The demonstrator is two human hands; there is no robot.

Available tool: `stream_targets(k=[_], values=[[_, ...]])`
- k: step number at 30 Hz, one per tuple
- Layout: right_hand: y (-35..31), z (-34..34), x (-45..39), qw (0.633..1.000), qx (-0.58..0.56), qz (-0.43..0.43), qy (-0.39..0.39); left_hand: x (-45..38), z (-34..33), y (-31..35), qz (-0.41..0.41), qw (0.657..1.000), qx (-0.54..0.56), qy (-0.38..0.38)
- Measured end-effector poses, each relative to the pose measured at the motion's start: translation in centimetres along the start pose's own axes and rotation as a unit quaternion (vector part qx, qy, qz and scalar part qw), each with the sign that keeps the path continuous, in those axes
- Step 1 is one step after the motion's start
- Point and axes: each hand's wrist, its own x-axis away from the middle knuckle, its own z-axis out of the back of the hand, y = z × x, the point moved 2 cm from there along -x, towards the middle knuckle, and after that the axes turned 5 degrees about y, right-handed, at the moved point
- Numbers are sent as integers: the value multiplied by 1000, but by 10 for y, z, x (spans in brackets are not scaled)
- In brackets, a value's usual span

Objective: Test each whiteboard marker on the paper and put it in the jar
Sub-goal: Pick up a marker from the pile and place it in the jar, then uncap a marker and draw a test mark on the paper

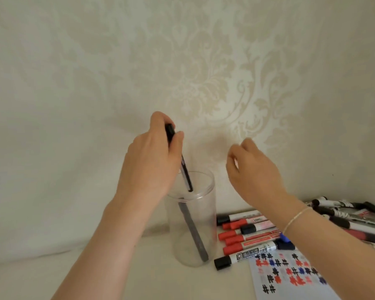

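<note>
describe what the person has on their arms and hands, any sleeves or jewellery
Both forearms are bare in this view, with no sleeves and no gloves. The right hand has a thin, pale chain bracelet around its wrist. The left hand and its wrist show no watch, ring or band. Fingernails are mostly hidden, so any polish cannot be judged.

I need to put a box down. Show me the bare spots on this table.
Bare table left of the jar, and in front of it up to the paper. Right of the jar is crowded with markers, back to the wall.
</note>
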Motion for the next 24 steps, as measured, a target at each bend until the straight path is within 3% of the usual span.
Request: stream_targets(k=[3, 5, 8, 13, 17, 22, 24], values=[[29, -33, 28, 969, 71, -26, -236, 0, -14, -5, 9, 990, -45, -132], [36, -51, 51, 943, 40, -22, -329, 2, -26, -5, 40, 971, -31, -234], [37, -65, 68, 937, 37, 21, -346, 4, -42, -7, 41, 948, -37, -312], [35, -70, 65, 935, 138, 56, -323, 1, -53, -11, 38, 916, -96, -387], [37, -71, 62, 927, 175, 47, -329, -8, -60, -8, 57, 863, -92, -494], [39, -72, 56, 927, 115, 6, -357, -10, -79, -14, 97, 790, -81, -599], [40, -71, 56, 930, 98, -2, -355, -9, -81, -14, 111, 776, -78, -616]])
